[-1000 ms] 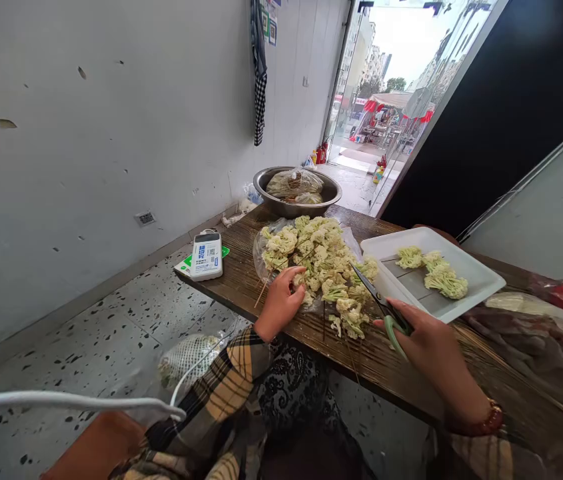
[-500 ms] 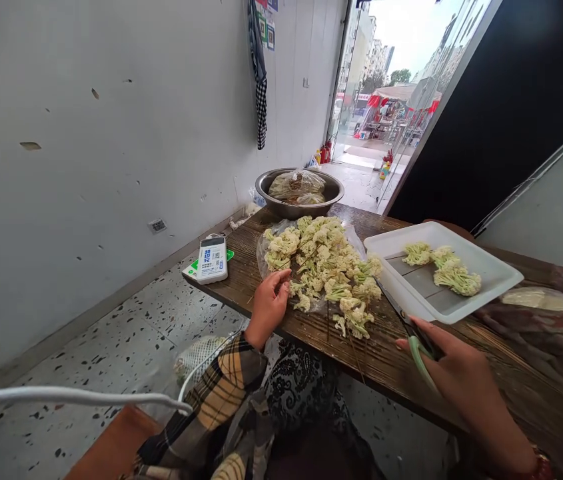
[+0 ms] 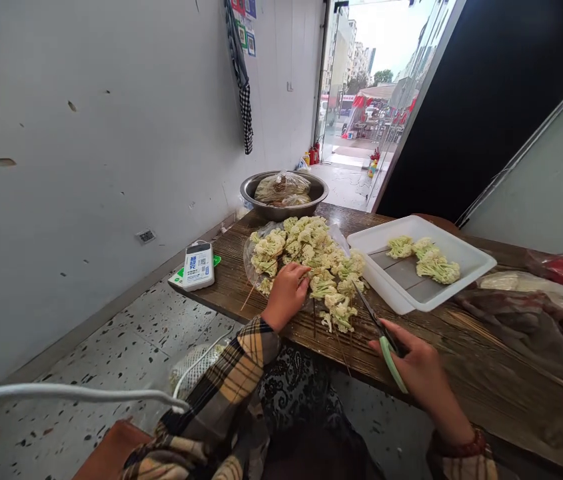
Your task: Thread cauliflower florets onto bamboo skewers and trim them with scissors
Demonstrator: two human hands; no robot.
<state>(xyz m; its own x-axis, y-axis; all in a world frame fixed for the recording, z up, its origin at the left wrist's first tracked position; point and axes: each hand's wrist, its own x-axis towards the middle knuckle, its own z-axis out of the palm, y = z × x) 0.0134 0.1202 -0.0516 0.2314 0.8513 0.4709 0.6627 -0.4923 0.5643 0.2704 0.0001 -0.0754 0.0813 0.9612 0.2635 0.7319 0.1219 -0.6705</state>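
Note:
A heap of pale cauliflower florets (image 3: 311, 248) lies on a clear plastic bag, with thin wooden skewers (image 3: 314, 319) sticking out toward me. My left hand (image 3: 287, 295) is at the near edge of the heap. Its fingers stretch over the florets, with a gap between thumb and forefinger and nothing visibly gripped. In my right hand (image 3: 418, 370) is a pair of scissors (image 3: 374, 316) with green handles. Their dark blades point up-left, the tips beside the right-hand florets. Beyond them, a white tray (image 3: 401, 303) holds several more pieces of cauliflower.
A metal basin (image 3: 284, 212) with bagged contents stands at the table's far end. At the left edge lies a white boxy device (image 3: 198, 268). Crumpled plastic bags (image 3: 526, 320) and loose skewers (image 3: 476, 327) cover the right side. A white cable (image 3: 71, 393) crosses low on the left.
My left hand has moved right and farther in over the florets. The scissors remain in my right hand near the heap's right side. The camera view has shifted slightly.

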